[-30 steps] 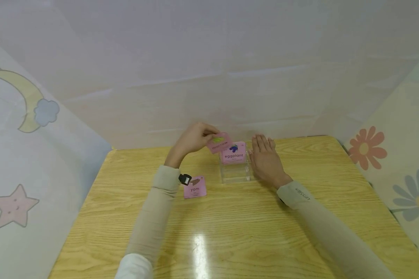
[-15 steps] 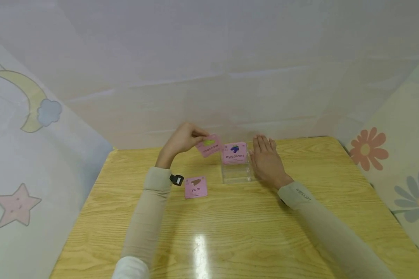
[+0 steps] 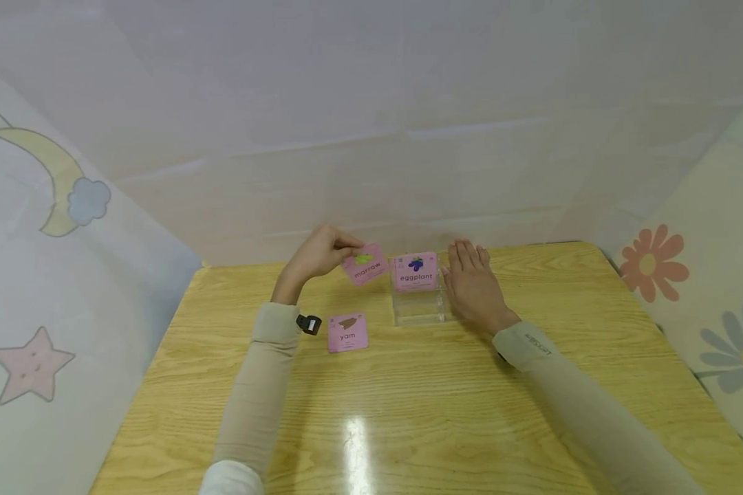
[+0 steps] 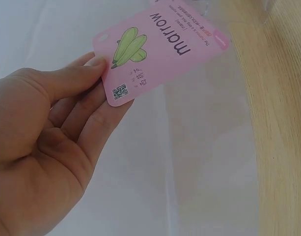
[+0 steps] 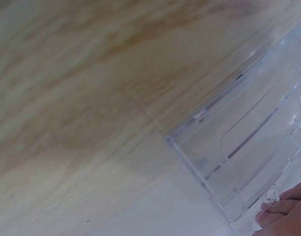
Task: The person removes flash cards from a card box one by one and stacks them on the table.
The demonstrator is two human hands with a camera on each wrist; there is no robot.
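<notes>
Between thumb and fingers, my left hand (image 3: 318, 258) pinches a pink flashcard (image 4: 162, 46) printed "marrow" with green vegetables, held up left of a clear plastic holder (image 3: 417, 317). An "eggplant" card (image 3: 416, 272) stands in the holder's back part. My right hand (image 3: 473, 289) lies with straight fingers along the holder's right side; in the right wrist view its fingertips show beside the clear plastic (image 5: 248, 147). A "yam" card (image 3: 347, 333) lies face up on the table, nearer me than the holder.
The wooden table (image 3: 408, 412) ends at a pale cloth wall (image 3: 371, 137) close behind the holder. Side walls carry a moon (image 3: 49, 172), a star (image 3: 34, 364) and flowers (image 3: 653, 263).
My left hand has drawn the marrow card left, away from the front of the eggplant card, and slightly down. The right hand has stayed at the holder's side.
</notes>
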